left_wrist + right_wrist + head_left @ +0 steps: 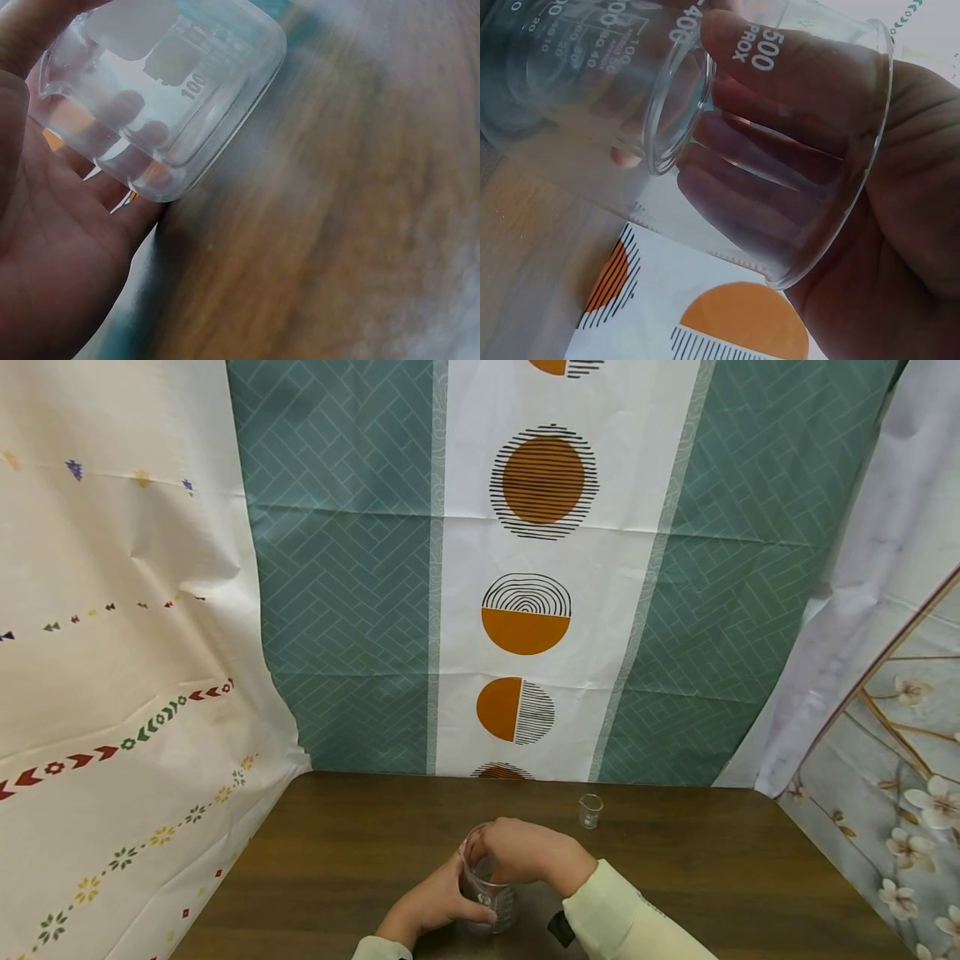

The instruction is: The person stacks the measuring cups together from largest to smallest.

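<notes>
Probably tippable: the large beaker (pixel 504 903), if the grip of the left hand (pixel 437 897) slackens; it is held mid-width on the table (pixel 337 827). The inner beaker (pixel 622 82) could be dropped or chipped if its rim slips; fingers of the right hand (pixel 528 852) are dipped inside, pinch cannot be told. Small beaker (pixel 590 816) near far edge, right of middle, print too small. Readable, right wrist view: "40", "400", "500", "PROX". No brand legible.
</notes>
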`<act>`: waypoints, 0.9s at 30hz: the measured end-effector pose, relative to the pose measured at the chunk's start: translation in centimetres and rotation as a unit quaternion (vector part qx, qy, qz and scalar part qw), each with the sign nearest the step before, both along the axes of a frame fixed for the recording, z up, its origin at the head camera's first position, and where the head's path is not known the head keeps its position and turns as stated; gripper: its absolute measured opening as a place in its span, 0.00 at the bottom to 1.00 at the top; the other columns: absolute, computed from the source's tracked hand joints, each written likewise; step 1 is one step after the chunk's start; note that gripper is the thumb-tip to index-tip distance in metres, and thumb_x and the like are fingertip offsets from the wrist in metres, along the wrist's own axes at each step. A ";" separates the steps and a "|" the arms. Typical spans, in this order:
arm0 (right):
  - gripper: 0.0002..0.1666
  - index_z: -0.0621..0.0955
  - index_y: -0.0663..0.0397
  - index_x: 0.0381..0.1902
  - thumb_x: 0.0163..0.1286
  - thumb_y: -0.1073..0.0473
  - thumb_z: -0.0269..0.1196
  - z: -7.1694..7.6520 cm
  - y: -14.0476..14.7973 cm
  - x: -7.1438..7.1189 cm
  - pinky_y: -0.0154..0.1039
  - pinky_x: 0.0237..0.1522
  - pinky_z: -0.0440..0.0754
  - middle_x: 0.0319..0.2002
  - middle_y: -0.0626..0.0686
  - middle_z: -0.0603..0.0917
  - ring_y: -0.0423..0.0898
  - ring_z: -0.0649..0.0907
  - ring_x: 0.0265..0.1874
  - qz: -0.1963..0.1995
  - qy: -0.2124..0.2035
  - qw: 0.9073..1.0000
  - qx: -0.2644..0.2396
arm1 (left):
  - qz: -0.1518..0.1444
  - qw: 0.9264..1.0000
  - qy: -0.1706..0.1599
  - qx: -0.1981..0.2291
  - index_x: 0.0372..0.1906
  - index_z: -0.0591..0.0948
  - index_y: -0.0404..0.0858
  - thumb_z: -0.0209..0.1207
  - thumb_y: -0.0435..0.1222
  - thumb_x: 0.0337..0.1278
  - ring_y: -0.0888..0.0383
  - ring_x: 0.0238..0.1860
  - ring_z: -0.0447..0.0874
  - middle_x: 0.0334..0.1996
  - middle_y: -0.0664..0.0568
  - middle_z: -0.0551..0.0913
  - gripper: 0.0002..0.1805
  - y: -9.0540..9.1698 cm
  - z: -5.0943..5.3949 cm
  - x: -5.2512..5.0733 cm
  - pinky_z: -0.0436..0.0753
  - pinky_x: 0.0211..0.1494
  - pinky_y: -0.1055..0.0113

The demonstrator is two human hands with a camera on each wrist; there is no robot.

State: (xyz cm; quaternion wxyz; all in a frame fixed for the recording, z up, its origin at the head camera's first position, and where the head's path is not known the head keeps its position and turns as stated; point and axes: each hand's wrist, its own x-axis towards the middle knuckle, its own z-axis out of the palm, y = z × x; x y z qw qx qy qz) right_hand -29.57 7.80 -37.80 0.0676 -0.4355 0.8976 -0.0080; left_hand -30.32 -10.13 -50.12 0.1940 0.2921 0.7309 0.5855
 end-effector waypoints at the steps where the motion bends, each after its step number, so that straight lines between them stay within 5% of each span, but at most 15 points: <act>1: 0.18 0.86 0.39 0.47 0.58 0.61 0.71 0.0 0.0 0.0 0.28 0.47 0.79 0.45 0.38 0.85 0.35 0.82 0.45 0.000 0.000 1.000 0.000 | 0.001 1.000 0.000 -0.001 0.77 0.44 0.44 0.71 0.41 0.48 0.52 0.68 0.64 0.77 0.47 0.49 0.58 0.0 0.0 0.0 0.70 0.60 0.72; 27: 0.22 0.84 0.38 0.50 0.57 0.60 0.71 1.2 0.7 0.3 0.28 0.45 0.80 0.47 0.36 0.84 0.35 0.83 0.45 -0.008 -0.016 1.000 -0.014 | 0.017 0.999 0.019 -0.030 0.77 0.47 0.42 0.73 0.44 0.45 0.53 0.62 0.69 0.72 0.45 0.59 0.58 0.1 -0.1 -0.2 0.71 0.61 0.65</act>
